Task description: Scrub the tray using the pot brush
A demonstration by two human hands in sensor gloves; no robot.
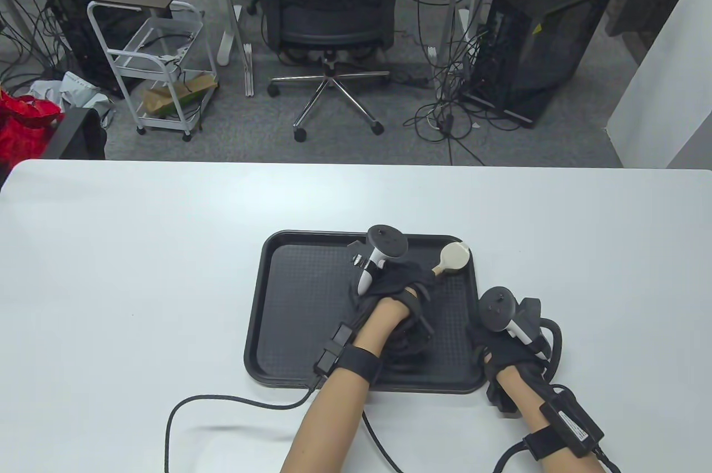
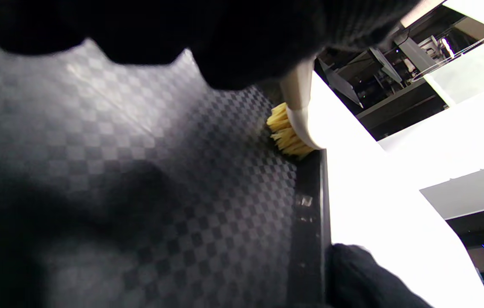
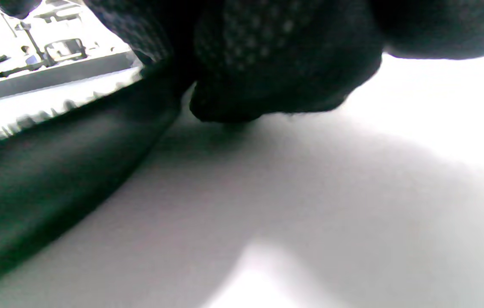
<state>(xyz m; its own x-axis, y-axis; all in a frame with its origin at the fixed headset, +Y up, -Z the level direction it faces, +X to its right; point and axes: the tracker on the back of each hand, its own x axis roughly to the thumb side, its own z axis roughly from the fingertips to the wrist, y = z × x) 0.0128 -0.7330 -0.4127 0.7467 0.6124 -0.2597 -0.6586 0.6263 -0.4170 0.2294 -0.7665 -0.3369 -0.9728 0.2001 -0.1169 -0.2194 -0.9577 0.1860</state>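
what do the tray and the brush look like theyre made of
Tray: probably moulded black plastic, matte, with a fine checkered grip texture across its floor and a smooth raised rim. Pot brush: the cream head looks like smooth plastic, though glazed wood can't be ruled out; its yellow bristles look like stiff plastic or plant fibre. The left hand holds its handle.

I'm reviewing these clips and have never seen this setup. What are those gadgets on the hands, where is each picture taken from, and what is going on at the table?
These are a person's two hands in black sensor gloves. The controller-like gadgets are trackers strapped to the backs of the hands, not held. One camera looks down at the white table; two more sit on the wrists, so those pictures are close and tilted. A black tray lies on the table. The left hand holds a pot brush, its yellow bristles on the tray floor by the far right corner. The right hand rests at the tray's right edge; whether it grips the rim is unclear.
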